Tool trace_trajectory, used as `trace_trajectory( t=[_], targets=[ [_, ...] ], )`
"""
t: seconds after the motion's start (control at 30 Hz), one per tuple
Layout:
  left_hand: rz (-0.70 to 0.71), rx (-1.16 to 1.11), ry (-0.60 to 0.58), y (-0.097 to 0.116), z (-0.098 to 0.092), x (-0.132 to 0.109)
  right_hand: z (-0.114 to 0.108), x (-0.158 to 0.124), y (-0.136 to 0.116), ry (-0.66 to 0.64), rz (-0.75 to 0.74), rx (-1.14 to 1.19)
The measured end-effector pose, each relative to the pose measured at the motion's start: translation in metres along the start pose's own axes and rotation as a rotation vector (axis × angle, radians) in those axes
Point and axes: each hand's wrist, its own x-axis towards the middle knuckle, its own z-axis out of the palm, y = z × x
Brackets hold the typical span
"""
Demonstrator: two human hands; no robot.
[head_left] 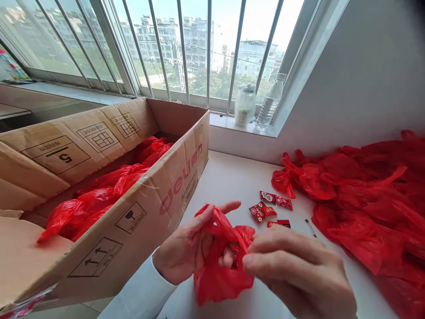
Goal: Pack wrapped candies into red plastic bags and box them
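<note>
A thin red plastic bag (222, 281) hangs between my two hands above the near part of the white table. A twisted strip of it passes over my left hand (187, 250), which holds the bag with its thumb and curled fingers while the index finger points outward. My right hand (302, 266) pinches the bag's gathered top between thumb and fingers. What the bag contains is mostly hidden. Just beyond my right hand, several small red packets (262, 212) lie on the table.
On the left stands an open cardboard box (172, 177) with red bags (99, 195) inside. A heap of red bags (358, 199) covers the table's right side, near a pen (311, 228). A water bottle (270, 104) and a bagged cup (245, 106) stand on the sill.
</note>
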Motion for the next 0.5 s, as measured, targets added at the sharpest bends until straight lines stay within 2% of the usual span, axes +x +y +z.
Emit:
trace_trajectory(
  t=[0.07, 0.17, 0.23, 0.3, 0.33, 0.4, 0.47, 0.5],
  targets=[
    [0.008, 0.066, -0.019, 0.005, 0.000, -0.005, 0.000, -0.003, -0.005, -0.134, -0.099, -0.068],
    [0.008, 0.249, 0.031, 0.011, 0.007, -0.011, -0.005, -0.005, -0.001, -0.249, -0.047, -0.034],
    [-0.006, 0.582, 0.005, 0.012, 0.015, -0.017, -0.007, -0.003, 0.008, -0.177, 0.074, 0.157],
    [0.034, 1.141, -0.018, 0.008, 0.022, -0.026, -0.002, 0.000, 0.022, -0.100, 0.260, 0.353],
    [0.101, 1.451, 0.004, 0.005, 0.024, -0.031, 0.003, 0.003, 0.029, -0.117, 0.349, 0.443],
    [0.324, 1.974, 0.130, -0.005, 0.025, -0.040, 0.017, 0.008, 0.041, -0.268, 0.491, 0.609],
    [0.555, 2.278, 0.206, -0.017, 0.021, -0.043, 0.031, 0.013, 0.050, -0.451, 0.530, 0.753],
    [0.676, 2.352, 0.210, -0.022, 0.018, -0.043, 0.036, 0.015, 0.052, -0.492, 0.537, 0.799]
  ],
)
